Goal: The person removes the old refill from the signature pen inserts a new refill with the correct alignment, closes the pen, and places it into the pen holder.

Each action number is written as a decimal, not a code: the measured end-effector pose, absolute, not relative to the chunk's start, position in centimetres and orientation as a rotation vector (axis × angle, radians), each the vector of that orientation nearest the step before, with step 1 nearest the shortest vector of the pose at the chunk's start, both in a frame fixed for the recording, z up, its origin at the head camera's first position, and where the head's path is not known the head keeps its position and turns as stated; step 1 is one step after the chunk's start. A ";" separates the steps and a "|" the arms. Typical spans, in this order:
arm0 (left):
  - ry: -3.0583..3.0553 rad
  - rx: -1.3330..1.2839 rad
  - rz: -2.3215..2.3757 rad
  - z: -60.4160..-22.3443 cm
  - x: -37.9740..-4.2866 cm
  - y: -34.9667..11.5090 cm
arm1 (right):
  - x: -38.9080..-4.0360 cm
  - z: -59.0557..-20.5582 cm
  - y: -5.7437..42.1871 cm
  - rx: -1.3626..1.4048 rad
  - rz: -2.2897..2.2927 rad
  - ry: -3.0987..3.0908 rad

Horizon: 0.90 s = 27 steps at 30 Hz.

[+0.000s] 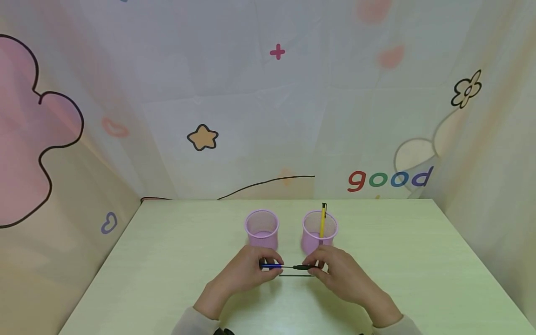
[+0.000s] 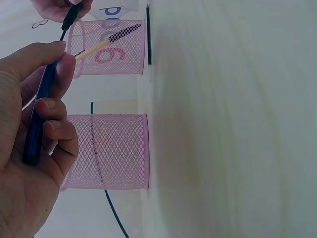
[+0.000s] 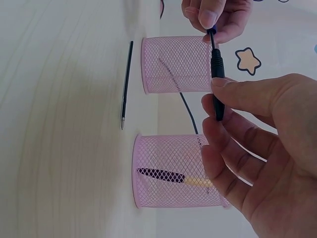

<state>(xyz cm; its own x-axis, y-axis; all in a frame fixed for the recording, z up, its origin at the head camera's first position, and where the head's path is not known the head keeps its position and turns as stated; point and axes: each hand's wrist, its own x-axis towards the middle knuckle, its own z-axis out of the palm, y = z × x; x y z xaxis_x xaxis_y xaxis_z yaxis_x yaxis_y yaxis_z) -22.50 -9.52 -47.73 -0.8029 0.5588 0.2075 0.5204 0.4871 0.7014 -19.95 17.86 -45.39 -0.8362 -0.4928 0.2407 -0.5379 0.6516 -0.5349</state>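
My left hand (image 1: 250,269) holds a blue pen barrel (image 2: 43,101), its fingers curled round it and the thumb along it. Between the thumb and fingertips of my right hand (image 1: 341,272) is a black pen grip section (image 3: 218,64) with a ribbed end. A thin rod (image 1: 287,267) bridges the gap between the two pen parts, which lie nearly in line. Just below them in the head view, a dark pen refill (image 3: 127,84) with a metal tip lies on the table.
Two pink mesh pen cups stand behind the hands: a left cup (image 1: 263,242) and a right cup (image 1: 311,242). A yellow pen (image 1: 323,223) with a black end leans in the right one. Behind the pale table (image 1: 176,251) hangs a printed curtain (image 1: 234,70).
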 end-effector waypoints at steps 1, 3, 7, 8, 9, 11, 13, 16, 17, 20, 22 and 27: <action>2.664 0.967 1.232 -47.7 -22.5 -9.5 | -20.0 -45.4 17.8 0.873 0.936 -2.786; 2.659 0.967 1.233 -47.8 -22.5 -9.5 | -20.0 -45.5 17.7 0.875 0.935 -2.782; 2.648 0.966 1.237 -47.8 -22.5 -9.5 | -20.1 -45.6 17.5 0.871 0.929 -2.775; 2.646 0.967 1.238 -47.8 -22.5 -9.5 | -20.1 -45.6 17.4 0.870 0.927 -2.774; 2.644 0.970 1.239 -47.8 -22.5 -9.5 | -20.1 -45.7 17.3 0.870 0.928 -2.773; 2.641 0.975 1.242 -47.8 -22.5 -9.5 | -20.1 -45.6 17.2 0.873 0.925 -2.771; 2.642 0.976 1.241 -47.8 -22.5 -9.5 | -20.1 -45.6 17.0 0.878 0.925 -2.767; 2.636 0.975 1.244 -47.8 -22.5 -9.5 | -20.1 -45.6 16.8 0.893 0.923 -2.757; 2.633 0.974 1.246 -47.8 -22.5 -9.5 | -20.1 -45.6 16.7 0.897 0.922 -2.753; 2.623 0.979 1.247 -47.9 -22.6 -9.4 | -20.1 -45.6 16.5 0.905 0.914 -2.740; 2.625 0.978 1.240 -47.9 -22.6 -9.4 | -20.1 -45.6 16.4 0.904 0.909 -2.737; 2.630 0.976 1.236 -47.8 -22.6 -9.3 | -20.1 -45.5 16.3 0.895 0.920 -2.746</action>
